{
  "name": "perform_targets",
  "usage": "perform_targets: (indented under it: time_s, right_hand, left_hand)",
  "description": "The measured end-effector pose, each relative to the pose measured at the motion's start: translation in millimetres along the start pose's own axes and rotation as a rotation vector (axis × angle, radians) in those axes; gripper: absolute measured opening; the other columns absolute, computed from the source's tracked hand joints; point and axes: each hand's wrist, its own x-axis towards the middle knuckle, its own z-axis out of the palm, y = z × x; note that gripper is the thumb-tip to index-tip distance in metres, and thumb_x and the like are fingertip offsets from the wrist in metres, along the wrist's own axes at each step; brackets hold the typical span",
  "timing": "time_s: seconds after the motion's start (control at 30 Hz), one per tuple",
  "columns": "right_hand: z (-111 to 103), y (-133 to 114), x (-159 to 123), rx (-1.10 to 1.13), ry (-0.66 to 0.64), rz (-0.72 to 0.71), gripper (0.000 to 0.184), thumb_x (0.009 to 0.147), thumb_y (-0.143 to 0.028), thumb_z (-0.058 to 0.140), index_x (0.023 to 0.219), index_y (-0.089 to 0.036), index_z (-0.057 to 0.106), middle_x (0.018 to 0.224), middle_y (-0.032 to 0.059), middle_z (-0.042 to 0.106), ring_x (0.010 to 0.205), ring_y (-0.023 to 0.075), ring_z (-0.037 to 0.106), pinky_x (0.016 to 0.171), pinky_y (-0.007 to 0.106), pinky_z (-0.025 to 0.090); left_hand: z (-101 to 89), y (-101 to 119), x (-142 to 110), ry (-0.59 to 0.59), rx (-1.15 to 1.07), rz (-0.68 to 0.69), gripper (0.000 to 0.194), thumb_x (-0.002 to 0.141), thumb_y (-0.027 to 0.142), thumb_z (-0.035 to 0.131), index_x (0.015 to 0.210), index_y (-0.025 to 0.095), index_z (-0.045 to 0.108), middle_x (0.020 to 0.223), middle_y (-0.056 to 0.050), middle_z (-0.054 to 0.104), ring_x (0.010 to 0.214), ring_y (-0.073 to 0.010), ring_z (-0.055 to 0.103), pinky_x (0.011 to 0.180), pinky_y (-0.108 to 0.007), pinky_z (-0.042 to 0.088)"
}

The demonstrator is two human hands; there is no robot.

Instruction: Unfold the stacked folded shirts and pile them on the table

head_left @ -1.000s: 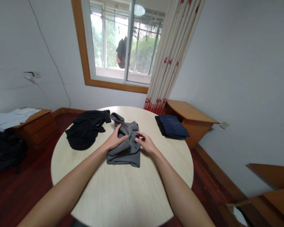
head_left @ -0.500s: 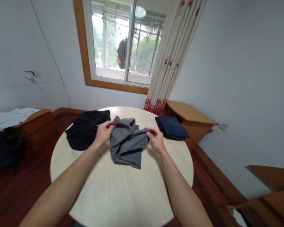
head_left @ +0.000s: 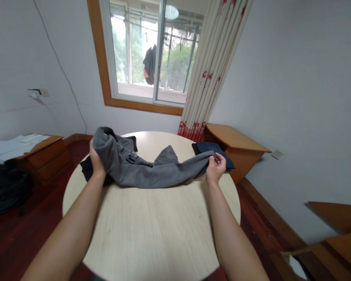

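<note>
A grey shirt with dark lettering is stretched sideways above the round table. At its left end my left hand grips the bunched cloth, with most of its fingers hidden behind the fabric. My right hand pinches the other end between thumb and fingers. One grey flap of the shirt stands up in the middle, at the far side. Behind the left end, a heap of black clothing lies on the table, mostly covered from view. Just beyond my right hand is a folded dark blue garment, on top of something black.
The pale round table fills the space before me. A wooden desk stands beyond it at the right, a low wooden cabinet with papers at the left. A black bag is on the floor at far left.
My hands have moved apart, left hand to the left and up, right hand to the right. The crumpled grey shirt is now spread wide between them, its lettering showing, covering much of the black clothing.
</note>
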Motion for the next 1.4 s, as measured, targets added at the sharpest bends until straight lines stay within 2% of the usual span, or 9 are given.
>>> perform_targets:
  time_s: [0.1,0.23,0.4,0.6,0.8,1.0,1.1,1.27,1.4]
  right_hand:
    - [3.1,-6.4,-12.5,-0.041,-0.321,0.065,0.047,0.088,-0.056,0.051,0.098,-0.013,0.068,0.086,0.007,0.068,0.081,0.0207,0.063,0.078,0.034,0.051]
    - [6.7,0.5,-31.8,-0.264,-0.775,0.057,0.041,0.083,-0.051,0.061,0.099,-0.015,0.073,0.088,0.0079,0.072,0.081,0.0227,0.065,0.081,0.037,0.05]
    - [11.9,12.3,-50.1,-0.4,-1.008,0.008,0.07,0.068,-0.031,0.079,0.134,-0.019,0.061,0.121,0.0122,0.069,0.109,0.0266,0.064,0.101,0.043,0.045]
    - [20.7,2.7,-61.6,-0.354,-1.196,0.09,0.079,0.061,-0.021,0.083,0.137,-0.02,0.06,0.122,0.0105,0.07,0.103,0.0268,0.066,0.097,0.042,0.048]
    - [15.7,-32.1,-50.9,-0.374,-0.885,-0.128,0.019,0.071,-0.019,0.07,0.089,-0.024,0.074,0.091,0.0037,0.071,0.084,0.0236,0.064,0.082,0.038,0.051]
    - [6.5,-58.3,-41.8,-0.196,-0.426,-0.461,0.012,0.082,-0.023,0.059,0.089,-0.023,0.067,0.09,0.0084,0.065,0.089,0.026,0.06,0.079,0.038,0.05]
    - [9.5,-53.8,-43.1,-0.218,-0.497,-0.454,0.016,0.085,-0.027,0.06,0.098,-0.023,0.067,0.096,0.0097,0.066,0.093,0.0265,0.06,0.082,0.039,0.05]
    - [14.5,-24.2,-43.5,-0.349,-0.747,-0.292,0.029,0.084,-0.032,0.064,0.111,-0.022,0.068,0.108,0.0103,0.067,0.097,0.0261,0.061,0.091,0.041,0.05]
    - [11.7,-0.3,-40.9,-0.463,-0.887,-0.089,0.078,0.06,-0.035,0.086,0.133,-0.023,0.06,0.134,0.0119,0.059,0.113,0.029,0.061,0.097,0.042,0.048]
  left_hand:
    - [23.0,14.9,-19.2,-0.038,0.234,0.112,0.079,0.084,0.049,0.068,0.148,0.014,0.038,0.154,-0.018,0.043,0.144,-0.0321,0.039,0.121,-0.048,0.029]
    - [45.6,39.1,-43.1,-0.201,0.529,0.269,0.073,0.081,0.043,0.073,0.144,0.018,0.046,0.155,-0.018,0.041,0.149,-0.0364,0.028,0.121,-0.055,0.023]
    - [68.2,60.8,-65.8,-0.442,0.627,0.423,0.056,0.088,0.038,0.065,0.141,0.023,0.052,0.156,-0.013,0.042,0.148,-0.0327,0.031,0.122,-0.056,0.016]
    - [79.7,30.5,-77.6,-0.923,0.687,0.367,0.066,0.085,0.043,0.066,0.146,0.023,0.047,0.154,-0.015,0.046,0.141,-0.0316,0.043,0.121,-0.056,0.014]
    - [79.0,34.8,-68.1,-0.941,0.71,0.331,0.058,0.076,0.046,0.074,0.13,0.026,0.063,0.124,-0.013,0.07,0.117,-0.0345,0.062,0.105,-0.049,0.036]
    - [62.9,84.0,-54.6,-0.424,0.669,0.557,0.036,0.088,0.027,0.056,0.121,0.022,0.067,0.112,-0.011,0.072,0.109,-0.0301,0.063,0.099,-0.046,0.039]
    - [58.9,76.0,-55.2,-0.369,0.707,0.507,0.043,0.085,0.032,0.062,0.127,0.023,0.063,0.128,-0.012,0.066,0.124,-0.0327,0.056,0.108,-0.05,0.034]
    - [65.0,35.0,-61.3,-0.715,0.85,0.267,0.084,0.07,0.042,0.078,0.146,0.023,0.046,0.146,-0.016,0.055,0.13,-0.0382,0.052,0.11,-0.055,0.033]
    - [71.3,28.6,-64.9,-0.787,0.873,0.264,0.057,0.075,0.03,0.067,0.132,0.022,0.062,0.12,-0.014,0.07,0.111,-0.0366,0.062,0.095,-0.048,0.044]
